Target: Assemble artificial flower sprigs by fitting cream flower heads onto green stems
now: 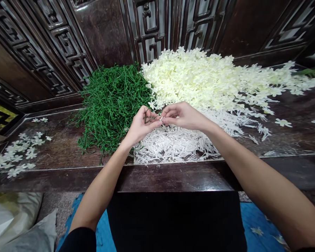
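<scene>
My left hand [141, 124] is closed around a thin green plastic stem [148, 118] over the middle of a dark wooden table [173, 175]. My right hand [182, 115] meets it fingertip to fingertip and pinches a small white piece, too small to name. Below both hands lies a heap of white plastic stamen pieces [178, 143]. A pile of green stems [110, 105] sits to the left, and a big mound of cream fabric flowers [204, 78] lies behind and to the right.
Assembled white flowers [18, 154] lie scattered at the table's left end, with loose ones [283, 122] on the right. Carved dark wooden panels [147, 31] stand behind. White sacks [18, 224] and a blue mat [259, 227] are on the floor.
</scene>
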### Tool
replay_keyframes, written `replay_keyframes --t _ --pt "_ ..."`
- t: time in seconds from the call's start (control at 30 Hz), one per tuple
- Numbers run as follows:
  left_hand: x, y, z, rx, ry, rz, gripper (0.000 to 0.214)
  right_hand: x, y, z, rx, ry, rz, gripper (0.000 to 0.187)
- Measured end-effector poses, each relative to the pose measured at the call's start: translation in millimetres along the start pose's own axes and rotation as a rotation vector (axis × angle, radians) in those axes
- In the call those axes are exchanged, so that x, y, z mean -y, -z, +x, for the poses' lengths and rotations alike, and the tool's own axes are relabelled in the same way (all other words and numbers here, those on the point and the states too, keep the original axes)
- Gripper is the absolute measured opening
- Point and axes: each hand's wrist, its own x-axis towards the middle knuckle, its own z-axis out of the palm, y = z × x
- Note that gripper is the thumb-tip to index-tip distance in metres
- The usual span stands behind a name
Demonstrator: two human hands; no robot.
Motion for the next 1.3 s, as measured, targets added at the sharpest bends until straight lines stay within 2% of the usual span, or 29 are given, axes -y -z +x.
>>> replay_keyframes --t 0.13,0.23,0.3,0.37,0.47,0.53,0.7,0.93,1.3 --pt "-2 0.7 1 -0.012 -0.009 -0.006 0.05 -1 -5 2 -0.082 0.068 -0.009 0.017" --pt "-3 3.0 2 -0.056 -0.022 -0.002 0.049 -2 -4 3 -0.149 0.03 -0.06 0.024" --pt "-3 5.3 3 -0.111 -0.028 0.002 0.049 -3 -2 2 -0.086 0.0 -0.158 0.029" --pt "-4 7.5 3 -0.161 -0.023 0.003 0.048 -5 -1 1 0.045 -0.017 -0.261 0.03" --pt "-3 9.5 4 -0.192 -0.002 -0.001 0.047 -8 -2 1 0.179 -0.037 -0.355 0.019" --pt "-1 9.9 4 -0.193 0.008 -0.003 0.046 -9 -3 1 0.199 -0.053 -0.382 0.012" --pt "1 10.2 5 -0.175 0.027 -0.026 0.044 -6 -2 1 0.155 -0.078 -0.398 0.015" --pt "-4 9.7 4 -0.2 0.047 -0.032 0.045 -1 -5 0 0.248 -0.119 -0.456 0.01" --pt "-3 11.8 5 -0.174 0.06 -0.098 0.045 0 4 -2 0.074 -0.076 -0.33 0.021"
